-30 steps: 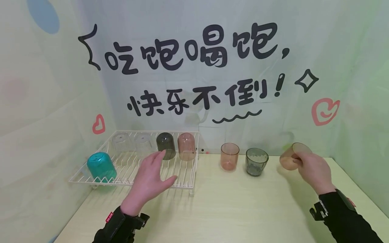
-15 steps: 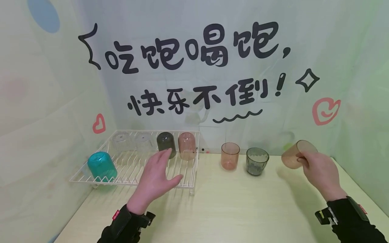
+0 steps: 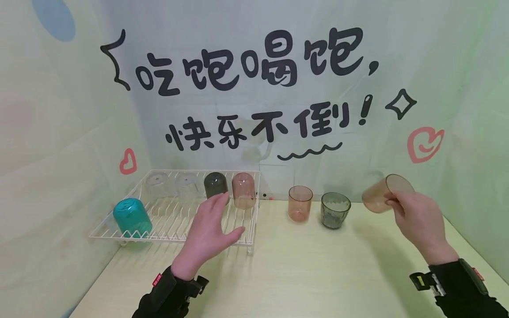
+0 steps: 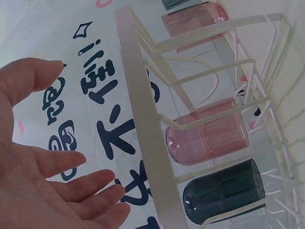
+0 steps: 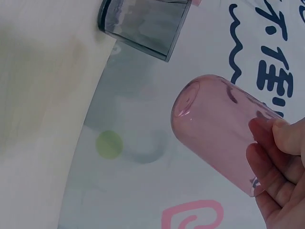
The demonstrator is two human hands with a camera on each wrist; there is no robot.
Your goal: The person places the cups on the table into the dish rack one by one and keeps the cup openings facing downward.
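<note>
My right hand (image 3: pixel 421 221) grips a clear pink cup (image 5: pixel 219 129) near its rim, tilted with its mouth up and to the right, above the table's right side. The fingers and thumb pinch its side in the right wrist view. My left hand (image 3: pixel 208 234) has spread fingers over the front of the white wire rack (image 3: pixel 253 229) and holds nothing. Behind it on the rack stand an upside-down dark grey cup (image 4: pixel 224 193) and an upside-down pink cup (image 3: pixel 243 190). Left of my right hand, a pink cup (image 3: pixel 300 204) and a grey-green faceted cup (image 3: pixel 335 211) stand upright on the table.
Two clear cups (image 3: pixel 158 184) sit upside down at the rack's back left. A teal cup (image 3: pixel 132 216) leans at its front left corner. A printed cloth (image 3: pixel 222 26) hangs behind the table (image 3: pixel 302 274), with side cloths at left and right.
My right hand has raised the pink cup from near the tabletop and tilted it further over. The left hand has shifted a little to the right, still with nothing in it.
</note>
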